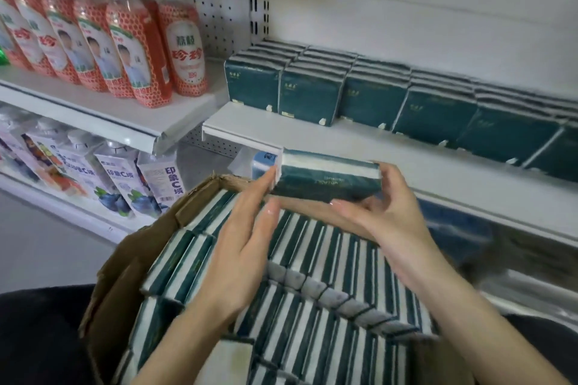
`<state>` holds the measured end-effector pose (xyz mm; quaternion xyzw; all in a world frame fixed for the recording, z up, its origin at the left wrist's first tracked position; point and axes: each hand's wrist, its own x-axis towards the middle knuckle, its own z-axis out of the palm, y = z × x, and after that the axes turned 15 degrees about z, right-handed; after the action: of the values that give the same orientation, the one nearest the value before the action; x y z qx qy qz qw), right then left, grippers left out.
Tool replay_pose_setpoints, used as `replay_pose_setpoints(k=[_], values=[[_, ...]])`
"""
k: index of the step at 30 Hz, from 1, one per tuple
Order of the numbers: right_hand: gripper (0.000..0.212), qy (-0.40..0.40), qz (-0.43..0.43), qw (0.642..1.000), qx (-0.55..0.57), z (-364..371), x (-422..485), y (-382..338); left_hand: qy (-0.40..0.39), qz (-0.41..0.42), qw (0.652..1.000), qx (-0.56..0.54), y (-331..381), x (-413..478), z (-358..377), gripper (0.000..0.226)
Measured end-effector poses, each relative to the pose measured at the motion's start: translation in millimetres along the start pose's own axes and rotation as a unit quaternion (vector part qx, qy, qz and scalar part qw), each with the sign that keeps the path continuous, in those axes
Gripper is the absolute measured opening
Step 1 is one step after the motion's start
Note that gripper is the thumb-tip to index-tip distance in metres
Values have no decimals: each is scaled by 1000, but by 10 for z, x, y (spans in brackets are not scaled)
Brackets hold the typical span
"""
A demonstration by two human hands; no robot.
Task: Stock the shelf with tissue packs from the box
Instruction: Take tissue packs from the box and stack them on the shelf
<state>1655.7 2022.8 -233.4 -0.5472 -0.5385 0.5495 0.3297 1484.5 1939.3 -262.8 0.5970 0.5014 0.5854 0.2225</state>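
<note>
A dark green tissue pack (328, 179) is held between both hands above the cardboard box (125, 272). The left hand (247, 234) presses straight fingers (266, 181) against the pack's left end. The right hand (394, 212) curls its fingers round the other end. Beyond the fingers, the shelf (391, 162) carries a row of matching packs (372, 100). Below them, the box is full of more.

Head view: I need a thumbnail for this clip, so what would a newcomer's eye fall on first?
First, the dark green plastic-wrapped tissue pack at centre, pressed by the left hand and gripped by the right hand. Below lies the brown cardboard box packed with more; upper left, the red-labelled drink bottles stand on a white shelf.
</note>
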Motion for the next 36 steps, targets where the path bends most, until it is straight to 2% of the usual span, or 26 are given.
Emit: replay_pose_setpoints(k=[2, 4, 9, 11, 15, 17, 19, 24, 31, 36], values=[[50, 65, -62, 993, -81, -113, 165, -105, -15, -1, 1000, -10, 24, 209, 56, 43], [40, 94, -100, 984, -110, -257, 368, -197, -47, 16, 999, 8, 42, 430, 114, 42], [33, 169, -131, 965, -151, -656, 899, -236, -102, 76, 975, 181, -28, 1172, 150, 60], [36, 195, -117, 965, -134, -756, 1068, -179, -118, 117, 950, 266, -75, 1540, 129, 65], [32, 216, -99, 966, -99, -827, 1307, -7, -193, 176, 864, 431, -190, 2175, 133, 77], [31, 223, -99, 965, -95, -835, 1372, 15, -242, 188, 823, 478, -252, 2411, 168, 83], [33, 216, -96, 965, -110, -844, 1419, 10, -286, 185, 798, 497, -328, 2587, 226, 88], [40, 202, -82, 973, -69, -771, 1532, -1, -348, 150, 803, 461, -535, 2796, 401, 102], [56, 188, -95, 977, -21, -642, 1579, -13, -308, 175, 786, 507, -655, 2845, 544, 103], [53, 155, -94, 983, -20, -640, 1597, 8, -282, 182, 792, 510, -666, 2862, 585, 95]])
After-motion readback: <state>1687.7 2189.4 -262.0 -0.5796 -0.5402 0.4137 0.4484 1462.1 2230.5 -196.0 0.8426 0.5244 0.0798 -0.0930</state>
